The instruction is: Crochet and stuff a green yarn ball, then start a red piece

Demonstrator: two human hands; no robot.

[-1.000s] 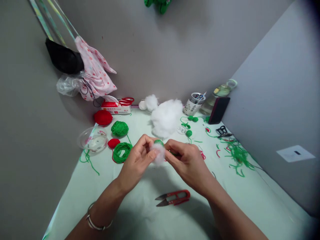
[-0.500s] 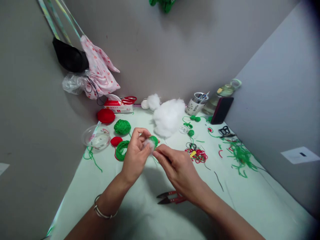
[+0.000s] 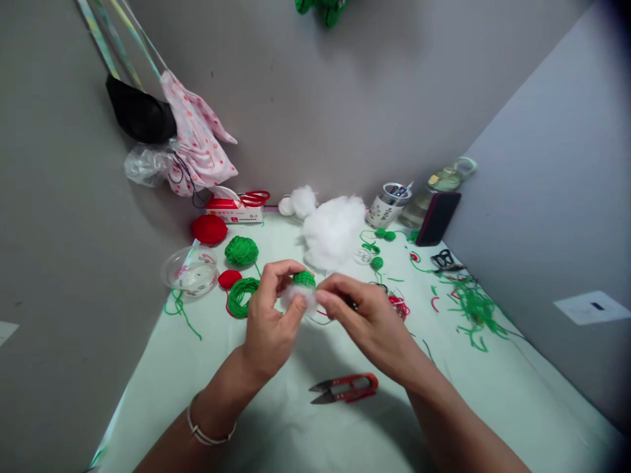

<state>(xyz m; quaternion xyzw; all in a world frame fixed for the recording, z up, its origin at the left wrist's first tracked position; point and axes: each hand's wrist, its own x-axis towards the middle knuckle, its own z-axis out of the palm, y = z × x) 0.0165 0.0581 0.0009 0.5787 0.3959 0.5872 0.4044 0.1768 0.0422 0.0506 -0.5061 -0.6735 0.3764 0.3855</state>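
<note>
Between the fingers and thumb of my left hand (image 3: 270, 325) is a small green crocheted piece (image 3: 304, 279). White stuffing (image 3: 292, 299) bulges from its lower side, under my thumb. Close by on the right, my right hand (image 3: 371, 322) is closed in a pinch with its fingertips at the edge of the stuffing; whatever it grips is too small to make out. A thin strand hangs below the fingers. Orange-handled thread snips (image 3: 345, 387) lie on the table below my hands. Behind them sits a large heap of white stuffing (image 3: 335, 230).
On the left are a green yarn ball (image 3: 241, 251), a green yarn coil (image 3: 241, 297), red yarn (image 3: 210, 229) and a clear bowl (image 3: 190, 272). Yarn scraps (image 3: 476, 305), a phone (image 3: 438, 219), a pen can (image 3: 388, 205) and black scissors (image 3: 445, 259) lie or stand right.
The green piece has turned, so its green side points up with stuffing below. My right hand has shifted slightly right, uncovering the snips' handles.
</note>
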